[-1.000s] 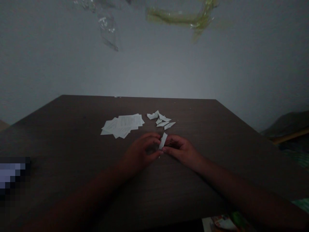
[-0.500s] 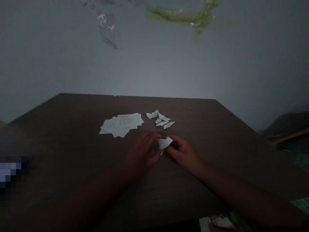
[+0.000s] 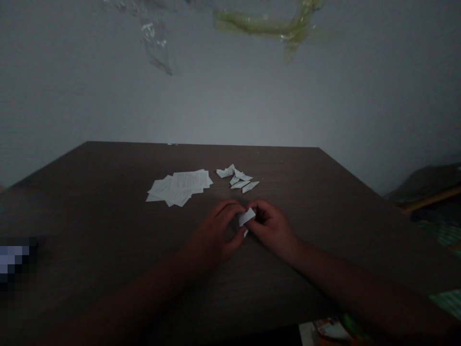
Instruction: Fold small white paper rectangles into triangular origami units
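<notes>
Between my hands is a small folded piece of white paper (image 3: 247, 217), held a little above the table. My left hand (image 3: 219, 228) grips its left side, the thumb low and the fingers bent over the top. On the right side my right hand (image 3: 271, 221) pinches it between thumb and curled fingers. My fingers hide part of the paper. Just beyond my hands lie several small folded paper pieces (image 3: 237, 178) in a loose group. To their left is a spread stack of printed paper sheets (image 3: 180, 186).
The dark wooden table (image 3: 108, 230) reaches back to a grey wall (image 3: 230, 96) with peeling tape on it. A blurred-out device (image 3: 14, 257) sits at the left edge. Below the table's front edge, colourful printed items (image 3: 331, 330) show. Dim cloth-like things (image 3: 432, 226) are at the right.
The paper in my hands has changed shape and angle, now looking narrower and more folded. Both hands have stayed close together around it. The camera view has shifted slightly.
</notes>
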The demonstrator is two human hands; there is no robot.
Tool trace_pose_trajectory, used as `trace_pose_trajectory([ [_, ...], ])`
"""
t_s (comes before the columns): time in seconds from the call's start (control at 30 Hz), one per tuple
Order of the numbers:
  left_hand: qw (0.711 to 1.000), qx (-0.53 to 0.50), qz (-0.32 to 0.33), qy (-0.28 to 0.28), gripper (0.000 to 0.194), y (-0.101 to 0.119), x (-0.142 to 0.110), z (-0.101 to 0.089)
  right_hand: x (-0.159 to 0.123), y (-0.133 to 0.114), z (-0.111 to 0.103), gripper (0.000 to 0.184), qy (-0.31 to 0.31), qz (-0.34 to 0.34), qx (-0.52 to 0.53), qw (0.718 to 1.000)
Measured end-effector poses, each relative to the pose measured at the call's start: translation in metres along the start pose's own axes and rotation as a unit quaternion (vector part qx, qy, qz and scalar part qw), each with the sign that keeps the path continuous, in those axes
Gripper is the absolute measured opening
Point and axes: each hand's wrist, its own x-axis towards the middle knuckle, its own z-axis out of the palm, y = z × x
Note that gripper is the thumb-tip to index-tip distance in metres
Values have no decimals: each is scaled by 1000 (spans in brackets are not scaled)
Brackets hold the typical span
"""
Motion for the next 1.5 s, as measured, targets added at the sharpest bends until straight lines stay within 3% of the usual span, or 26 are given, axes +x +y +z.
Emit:
trace_pose_trajectory([
  [0.27, 989, -103, -103, 17, 27, -6, 3, -5, 3, -6, -2, 17, -19, -11, 42, 999],
  [0.5, 988, -89, -122, 31, 27, -14, 3, -7, 2, -3, -7, 7, 1, -66, -20, 998],
  [0.7, 997, -6, -77, 27, 26, -10, 3, -14, 5, -8, -12, 17, 14, -178, -103, 979],
  [0.83, 999, 6, -29, 12, 22, -6, 5, -16, 4, -12, -13, 22, 25, -201, -136, 970],
  [1.07, 1000, -12, -28, -5, 3, 0, 7, -14, 1, -22, -13, 17, 30, -315, -184, 931],
  [1.2, 1000, -14, -22, -12, 7, 3, 7, -15, 1, -25, -12, 19, 15, -342, -170, 924],
  [1.33, 992, -102, -81, -7, 10, 2, 8, -15, 1, -27, -12, 18, 7, -331, -171, 928],
  [1.5, 951, -241, -183, -65, 18, 1, 10, -21, 2, -29, -11, 14, 6, -343, -135, 930],
])
